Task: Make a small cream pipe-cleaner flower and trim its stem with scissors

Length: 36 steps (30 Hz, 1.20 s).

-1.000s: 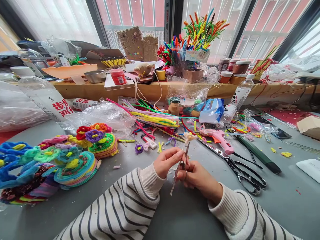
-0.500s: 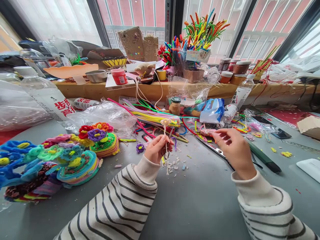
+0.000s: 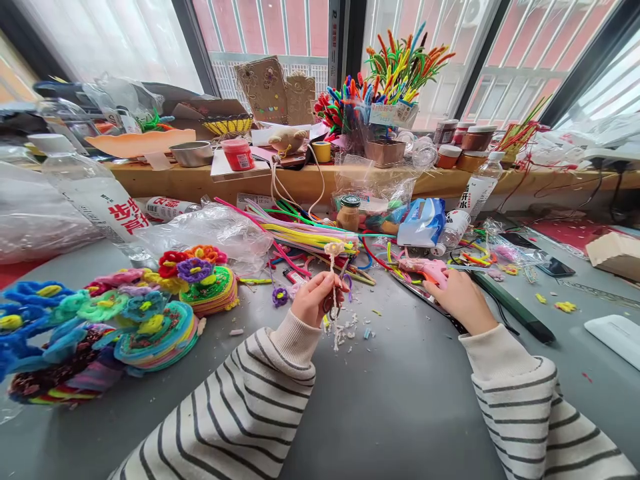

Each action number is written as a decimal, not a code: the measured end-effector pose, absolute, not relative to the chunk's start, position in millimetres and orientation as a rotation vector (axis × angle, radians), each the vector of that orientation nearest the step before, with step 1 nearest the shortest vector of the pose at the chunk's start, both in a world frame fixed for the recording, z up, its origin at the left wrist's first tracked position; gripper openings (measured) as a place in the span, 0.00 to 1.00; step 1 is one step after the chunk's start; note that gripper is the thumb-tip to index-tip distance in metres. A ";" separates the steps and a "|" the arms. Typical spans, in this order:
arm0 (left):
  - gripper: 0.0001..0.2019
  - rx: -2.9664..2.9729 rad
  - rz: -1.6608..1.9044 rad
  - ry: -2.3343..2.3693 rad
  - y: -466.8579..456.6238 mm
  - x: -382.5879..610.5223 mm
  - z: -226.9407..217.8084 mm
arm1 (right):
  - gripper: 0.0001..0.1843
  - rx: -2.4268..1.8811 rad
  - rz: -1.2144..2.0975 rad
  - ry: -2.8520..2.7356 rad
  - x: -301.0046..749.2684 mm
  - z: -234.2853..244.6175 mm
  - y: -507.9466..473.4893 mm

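Cream stem (image 3: 333,268) upright in left hand (image 3: 314,298)

The left hand (image 3: 315,298) is held up near the middle of the view, thumb and fingertips pinched tightly together. The left forearm (image 3: 260,387) rises to it from the lower left. The right hand (image 3: 463,300) is stretched farther forward and to the right, well apart from the left, palm down. Its fingers are curled under with the tips hidden, and the right forearm (image 3: 520,393) runs back toward the lower right corner.

Colourful pipe-cleaner flowers (image 3: 150,313) lie near a water bottle (image 3: 95,193).
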State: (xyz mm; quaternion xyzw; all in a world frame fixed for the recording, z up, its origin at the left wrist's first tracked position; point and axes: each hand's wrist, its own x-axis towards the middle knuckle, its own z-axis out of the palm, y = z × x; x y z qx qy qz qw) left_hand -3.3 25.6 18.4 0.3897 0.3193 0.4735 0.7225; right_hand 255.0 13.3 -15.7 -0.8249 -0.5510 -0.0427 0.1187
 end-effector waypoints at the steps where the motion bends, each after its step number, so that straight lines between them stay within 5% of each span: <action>1: 0.13 0.864 1.046 0.707 25.6 -3.4 18.2 | 0.21 -2.420 -0.109 -1.582 254.3 -14.0 13.0; 24: 0.12 0.875 1.021 0.710 27.1 -3.7 16.2 | 0.25 -2.190 -0.283 -1.317 253.3 10.2 2.2; 36: 0.13 0.879 1.009 0.696 27.3 -5.4 12.3 | 0.25 -2.246 -0.484 -1.610 238.9 9.6 -2.7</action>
